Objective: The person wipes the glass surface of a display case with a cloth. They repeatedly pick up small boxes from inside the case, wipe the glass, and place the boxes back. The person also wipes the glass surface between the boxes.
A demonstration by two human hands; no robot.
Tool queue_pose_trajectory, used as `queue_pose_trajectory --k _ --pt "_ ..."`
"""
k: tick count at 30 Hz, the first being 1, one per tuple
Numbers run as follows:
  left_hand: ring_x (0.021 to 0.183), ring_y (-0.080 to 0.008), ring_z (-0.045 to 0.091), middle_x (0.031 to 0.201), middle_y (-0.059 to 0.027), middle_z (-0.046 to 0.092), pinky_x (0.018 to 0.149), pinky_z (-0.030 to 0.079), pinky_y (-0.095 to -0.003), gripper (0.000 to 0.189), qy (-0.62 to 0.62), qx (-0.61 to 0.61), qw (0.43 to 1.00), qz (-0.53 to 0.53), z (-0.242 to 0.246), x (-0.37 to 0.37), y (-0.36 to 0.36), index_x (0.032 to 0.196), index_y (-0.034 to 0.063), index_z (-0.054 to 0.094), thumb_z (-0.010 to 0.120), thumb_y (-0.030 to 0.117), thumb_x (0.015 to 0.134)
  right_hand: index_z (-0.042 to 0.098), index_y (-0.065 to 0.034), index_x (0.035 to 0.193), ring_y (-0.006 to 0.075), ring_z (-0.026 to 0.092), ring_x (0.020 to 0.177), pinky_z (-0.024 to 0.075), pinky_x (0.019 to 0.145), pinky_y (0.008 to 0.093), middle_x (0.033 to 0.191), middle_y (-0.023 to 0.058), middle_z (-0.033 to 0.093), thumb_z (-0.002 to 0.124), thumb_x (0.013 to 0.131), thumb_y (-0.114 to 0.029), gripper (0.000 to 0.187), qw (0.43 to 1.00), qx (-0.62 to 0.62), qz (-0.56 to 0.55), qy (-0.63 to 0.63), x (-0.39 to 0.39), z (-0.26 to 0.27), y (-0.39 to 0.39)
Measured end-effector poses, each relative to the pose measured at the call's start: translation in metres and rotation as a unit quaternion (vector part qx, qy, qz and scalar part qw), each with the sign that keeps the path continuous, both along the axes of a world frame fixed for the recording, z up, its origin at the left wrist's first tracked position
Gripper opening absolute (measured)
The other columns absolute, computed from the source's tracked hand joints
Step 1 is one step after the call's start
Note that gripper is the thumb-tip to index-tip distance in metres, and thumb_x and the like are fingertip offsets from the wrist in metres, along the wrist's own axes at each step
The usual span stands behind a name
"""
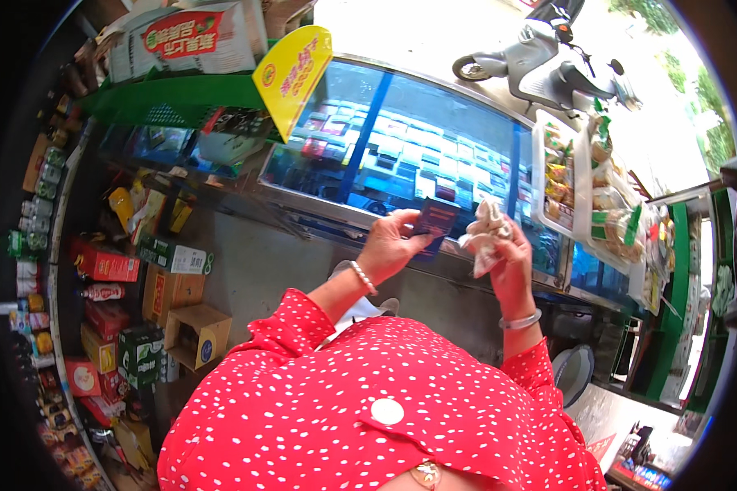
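In the head view, my left hand (390, 245) grips a small dark blue flat packet (436, 226) by its left side, thumb on top. To its right, my right hand (514, 261) is closed around a crumpled whitish cloth (486, 236), which sticks up and hangs down from the fingers. The packet and the cloth are held near each other with a small gap between them. Both hands are in front of the near edge of a glass display case (368, 141) with blue frame bars; rows of small flat packs lie inside it.
White plastic trays (580, 178) of packaged food stand at the case's right end. A yellow sign (295, 80) and a green shelf (178, 95) are at the upper left. Cardboard boxes (196, 334) and stocked shelves line the left. A scooter (540, 61) stands outside.
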State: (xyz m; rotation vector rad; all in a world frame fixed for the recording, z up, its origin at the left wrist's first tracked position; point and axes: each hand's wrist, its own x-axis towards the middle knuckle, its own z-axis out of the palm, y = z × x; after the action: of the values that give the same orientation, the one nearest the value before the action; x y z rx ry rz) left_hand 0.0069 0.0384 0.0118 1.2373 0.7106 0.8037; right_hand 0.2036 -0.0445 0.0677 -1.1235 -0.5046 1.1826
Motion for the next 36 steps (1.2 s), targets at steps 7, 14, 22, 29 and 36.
queue_pose_trajectory --k 7,14,22,29,36 --pt "0.082 -0.0097 0.062 0.096 -0.0058 0.067 0.071 0.053 -0.0241 0.027 -0.053 -0.163 0.983 0.073 -0.018 -0.01 -0.014 0.109 -0.001 0.061 0.069 0.004 0.083 0.052 0.001 0.118 0.0161 0.065 0.077 0.0544 0.069 0.0295 0.09 0.008 0.064 0.059 0.084 -0.001 0.035 0.965 -0.114 0.233 -0.028 -0.057 -0.028 -0.019" --pt "0.082 -0.0107 0.06 0.094 -0.0056 0.065 0.078 0.05 -0.025 0.036 -0.005 -0.263 0.959 0.108 -0.04 -0.116 -0.031 0.109 -0.0029 0.059 0.055 0.001 0.074 0.049 0.0003 0.12 0.0158 0.063 0.081 0.054 0.069 0.028 0.097 0.0101 0.061 0.048 0.072 0.008 0.049 0.979 -0.08 0.052 -0.183 -0.002 -0.015 0.008" --pt "0.086 -0.016 0.065 0.101 -0.0087 0.064 0.068 0.056 -0.0274 0.052 0.059 -0.346 0.899 0.261 -0.091 -0.167 -0.036 0.127 0.0011 0.045 0.061 -0.006 0.078 0.056 -0.0023 0.118 0.0171 0.062 0.07 0.0503 0.064 0.03 0.088 0.0102 0.065 0.057 0.085 -0.004 0.033 0.851 -0.112 0.006 -0.514 0.06 -0.035 0.056" --pt "0.08 -0.01 0.065 0.097 -0.0013 0.067 0.06 0.051 -0.026 0.027 0.099 -0.399 0.887 0.213 -0.147 -0.144 0.006 0.112 0.0128 0.059 0.063 0.007 0.085 0.053 -0.011 0.127 0.032 0.048 0.121 0.0327 0.104 0.0423 0.127 0.0146 0.054 0.059 0.087 -0.008 0.04 0.616 -0.073 0.017 -0.784 0.076 -0.12 0.049" --pt "0.09 -0.0176 0.063 0.104 -0.0073 0.063 0.081 0.052 -0.031 0.04 -0.067 -0.239 0.948 0.197 -0.205 -0.093 0.061 0.124 0.0032 0.05 0.063 0.013 0.087 0.056 -0.0118 0.123 0.0316 0.045 0.125 0.0303 0.107 0.0444 0.128 0.0113 0.054 0.06 0.085 -0.006 0.038 0.655 -0.058 -0.028 -0.753 0.069 -0.123 0.047"
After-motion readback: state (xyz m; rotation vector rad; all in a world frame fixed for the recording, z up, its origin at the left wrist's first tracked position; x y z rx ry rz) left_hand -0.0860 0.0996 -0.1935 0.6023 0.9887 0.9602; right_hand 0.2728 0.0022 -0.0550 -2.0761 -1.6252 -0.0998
